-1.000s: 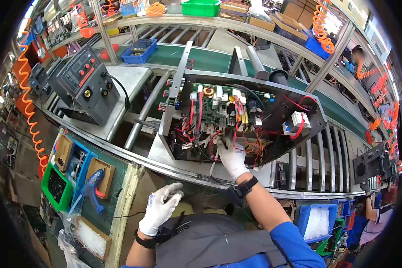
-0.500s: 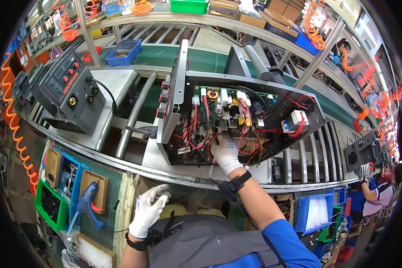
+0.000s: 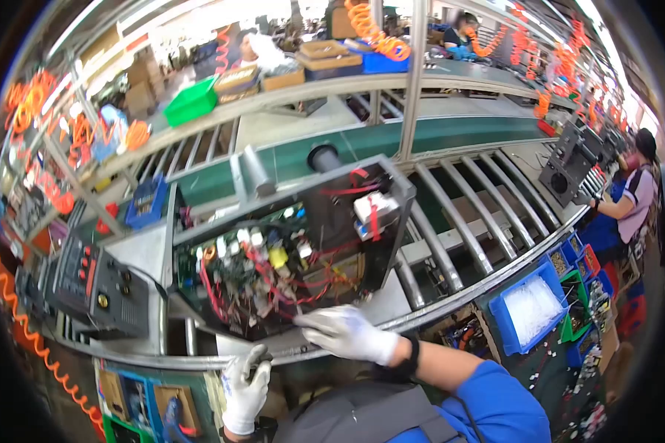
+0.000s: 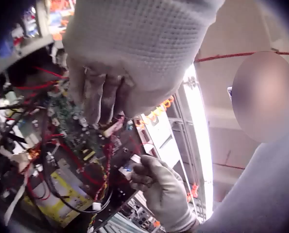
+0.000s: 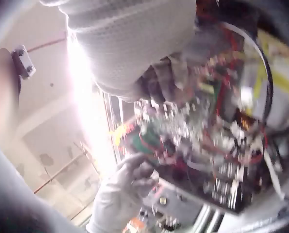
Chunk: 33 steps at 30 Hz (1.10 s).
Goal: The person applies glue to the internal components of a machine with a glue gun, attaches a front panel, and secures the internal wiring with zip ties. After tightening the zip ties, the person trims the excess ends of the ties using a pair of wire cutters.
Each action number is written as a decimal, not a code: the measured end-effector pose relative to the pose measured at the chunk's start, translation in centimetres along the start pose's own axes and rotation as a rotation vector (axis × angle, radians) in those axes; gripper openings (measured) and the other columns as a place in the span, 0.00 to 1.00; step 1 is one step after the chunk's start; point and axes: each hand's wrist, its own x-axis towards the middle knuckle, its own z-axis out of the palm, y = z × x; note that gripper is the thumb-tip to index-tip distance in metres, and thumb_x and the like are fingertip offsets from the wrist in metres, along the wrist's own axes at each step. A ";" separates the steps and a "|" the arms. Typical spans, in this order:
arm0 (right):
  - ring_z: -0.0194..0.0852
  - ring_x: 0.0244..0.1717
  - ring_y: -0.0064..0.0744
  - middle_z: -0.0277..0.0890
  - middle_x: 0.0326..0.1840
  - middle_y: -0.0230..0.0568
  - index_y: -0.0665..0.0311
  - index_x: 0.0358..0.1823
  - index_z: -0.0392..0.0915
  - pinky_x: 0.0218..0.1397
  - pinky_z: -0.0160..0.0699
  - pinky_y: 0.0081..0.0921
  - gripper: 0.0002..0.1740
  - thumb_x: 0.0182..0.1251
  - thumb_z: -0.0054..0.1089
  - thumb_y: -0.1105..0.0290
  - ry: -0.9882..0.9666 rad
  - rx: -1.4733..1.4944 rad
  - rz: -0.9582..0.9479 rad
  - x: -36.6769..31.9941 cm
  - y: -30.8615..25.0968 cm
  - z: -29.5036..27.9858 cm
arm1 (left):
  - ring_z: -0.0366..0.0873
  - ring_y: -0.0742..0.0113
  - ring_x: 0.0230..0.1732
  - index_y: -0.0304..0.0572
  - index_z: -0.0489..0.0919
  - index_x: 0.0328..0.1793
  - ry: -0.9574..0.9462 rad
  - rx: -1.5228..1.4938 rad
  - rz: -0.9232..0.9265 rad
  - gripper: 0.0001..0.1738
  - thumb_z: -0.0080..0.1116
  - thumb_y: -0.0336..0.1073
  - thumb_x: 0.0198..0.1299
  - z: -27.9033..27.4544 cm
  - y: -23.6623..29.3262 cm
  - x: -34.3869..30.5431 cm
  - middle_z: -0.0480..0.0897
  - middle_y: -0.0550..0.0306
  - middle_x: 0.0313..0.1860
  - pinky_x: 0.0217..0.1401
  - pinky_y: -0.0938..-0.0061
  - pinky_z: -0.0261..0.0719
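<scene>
An open metal chassis (image 3: 319,214) packed with a circuit board (image 3: 253,235) and loose red wires (image 3: 314,284) lies on the roller conveyor in the head view. My right hand (image 3: 351,336), in a white glove, hovers at the chassis's near edge, fingers relaxed and pointing left, with nothing seen in them. Left of it, my gloved left hand (image 3: 245,390) is raised in front of the conveyor edge, fingers loosely bent and holding nothing. Both wrist views show bent gloved fingers (image 4: 101,99) in front of the wiring; the right wrist view is motion-blurred.
A finished-looking grey machine (image 3: 100,288) stands on the conveyor at left. Bare rollers (image 3: 465,221) run off to the right. Blue bins (image 3: 528,306) sit at the near right, and another person (image 3: 628,192) works beyond them. A shelf with a green bin (image 3: 191,101) spans the back.
The head view has swung to the right, so the chassis appears further left. My right hand has drawn back from the wiring to the chassis's near edge. The left hand keeps its loose pose.
</scene>
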 end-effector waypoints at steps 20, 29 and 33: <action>0.78 0.50 0.46 0.76 0.50 0.50 0.66 0.57 0.71 0.53 0.78 0.35 0.33 0.48 0.73 0.69 0.773 0.169 0.162 5.4 8.2 -13.7 | 0.73 0.41 0.56 0.41 0.83 0.37 0.017 0.731 0.827 0.14 0.68 0.30 0.39 15.2 16.5 23.5 0.76 0.38 0.58 0.59 0.56 0.70; 0.76 0.55 0.50 0.74 0.56 0.54 0.68 0.62 0.68 0.58 0.76 0.34 0.34 0.53 0.69 0.68 0.734 0.086 0.077 5.5 8.8 -13.2 | 0.76 0.45 0.53 0.40 0.82 0.34 -0.026 0.703 0.773 0.11 0.67 0.30 0.41 14.6 15.8 23.9 0.78 0.41 0.56 0.56 0.58 0.73; 0.74 0.59 0.50 0.73 0.60 0.57 0.69 0.65 0.66 0.62 0.73 0.33 0.33 0.57 0.67 0.68 0.594 0.082 0.143 5.3 8.6 -13.8 | 0.78 0.45 0.50 0.40 0.82 0.36 -0.052 0.673 0.812 0.10 0.66 0.31 0.45 14.3 16.3 23.7 0.79 0.40 0.55 0.53 0.60 0.74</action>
